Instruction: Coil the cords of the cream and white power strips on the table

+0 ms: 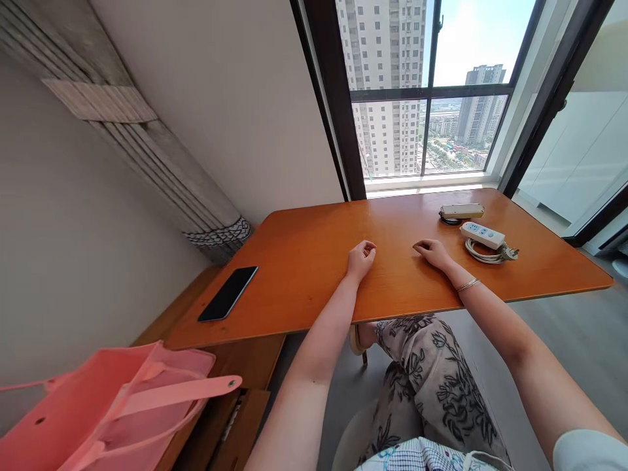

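Note:
My left hand (362, 259) rests on the orange-brown wooden table (314, 275), its fingers loosely curled in, with nothing seen in them. To its right, my right hand (434, 252) lies palm down on the same tabletop, fingers together and bent a little, also without a visible object. A gap of bare wood separates the two hands. Nearest to my right hand is a white power strip (483, 234) with its coiled cable (483, 258) and plug. Behind that lies a second power strip (462, 210) with a dark cord.
A black tablet or phone (228, 294) lies near the table's left edge. At the lower left stands an open pink bag (118, 405) beside wooden furniture. A gathered curtain (161, 163) hangs at left; a window (426, 95) is beyond the table.

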A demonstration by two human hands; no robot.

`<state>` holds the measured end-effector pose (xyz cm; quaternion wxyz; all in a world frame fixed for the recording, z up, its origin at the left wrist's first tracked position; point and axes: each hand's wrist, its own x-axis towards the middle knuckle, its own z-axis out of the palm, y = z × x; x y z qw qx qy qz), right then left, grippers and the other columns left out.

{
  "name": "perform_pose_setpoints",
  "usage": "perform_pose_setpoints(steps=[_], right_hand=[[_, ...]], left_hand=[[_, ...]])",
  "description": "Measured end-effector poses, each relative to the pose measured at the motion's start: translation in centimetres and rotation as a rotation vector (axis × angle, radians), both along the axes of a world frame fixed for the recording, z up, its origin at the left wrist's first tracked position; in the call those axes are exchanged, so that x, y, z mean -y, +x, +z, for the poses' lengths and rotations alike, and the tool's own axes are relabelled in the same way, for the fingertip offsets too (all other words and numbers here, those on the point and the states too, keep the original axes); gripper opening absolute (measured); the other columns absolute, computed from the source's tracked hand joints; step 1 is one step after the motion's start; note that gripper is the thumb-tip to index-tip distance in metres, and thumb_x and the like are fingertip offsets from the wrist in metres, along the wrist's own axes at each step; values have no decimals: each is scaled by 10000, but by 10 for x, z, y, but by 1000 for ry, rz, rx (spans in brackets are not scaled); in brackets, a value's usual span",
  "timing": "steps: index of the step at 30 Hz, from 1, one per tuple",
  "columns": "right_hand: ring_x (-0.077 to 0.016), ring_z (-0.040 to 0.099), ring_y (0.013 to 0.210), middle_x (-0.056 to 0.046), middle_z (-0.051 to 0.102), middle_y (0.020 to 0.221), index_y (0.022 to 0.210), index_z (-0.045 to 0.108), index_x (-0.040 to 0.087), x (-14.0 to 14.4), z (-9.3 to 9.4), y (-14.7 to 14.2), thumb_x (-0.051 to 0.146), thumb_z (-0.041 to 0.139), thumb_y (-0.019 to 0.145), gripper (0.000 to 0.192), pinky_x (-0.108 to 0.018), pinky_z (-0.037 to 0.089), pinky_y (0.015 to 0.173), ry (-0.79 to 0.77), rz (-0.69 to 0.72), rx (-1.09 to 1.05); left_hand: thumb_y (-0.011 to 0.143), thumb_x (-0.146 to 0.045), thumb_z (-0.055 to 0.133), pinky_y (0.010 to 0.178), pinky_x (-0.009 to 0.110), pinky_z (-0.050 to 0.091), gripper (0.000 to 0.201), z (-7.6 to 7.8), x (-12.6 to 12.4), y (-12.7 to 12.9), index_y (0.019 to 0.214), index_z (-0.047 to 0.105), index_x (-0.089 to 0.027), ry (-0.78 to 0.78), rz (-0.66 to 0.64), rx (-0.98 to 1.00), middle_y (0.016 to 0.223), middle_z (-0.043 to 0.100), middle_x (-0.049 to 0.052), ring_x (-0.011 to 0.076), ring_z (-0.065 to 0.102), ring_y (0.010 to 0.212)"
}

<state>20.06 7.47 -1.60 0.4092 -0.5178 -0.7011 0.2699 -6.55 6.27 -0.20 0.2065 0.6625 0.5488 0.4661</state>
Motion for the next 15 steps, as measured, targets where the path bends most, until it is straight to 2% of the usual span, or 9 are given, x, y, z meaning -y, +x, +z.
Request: perform_pose_setpoints(steps=[6,15], right_hand=[[-207,713,870,-72,786,948,895,772,190,0,-3,0,308,633,863,185,-304,537,794,5,17,-6],[-206,708,880,-70,786,959,899,772,190,7,2,0,294,626,868,182,-307,528,806,6,58,26]], left_hand=[[777,-216,587,623,263,453,89,0,-2,0,820,663,-196,-14,-27,-4,755,679,3,118,518,571],[778,-223,588,613,257,449,93,-4,-4,-2,823,664,-192,-22,-50,-8,741,671,-1,115,525,570]])
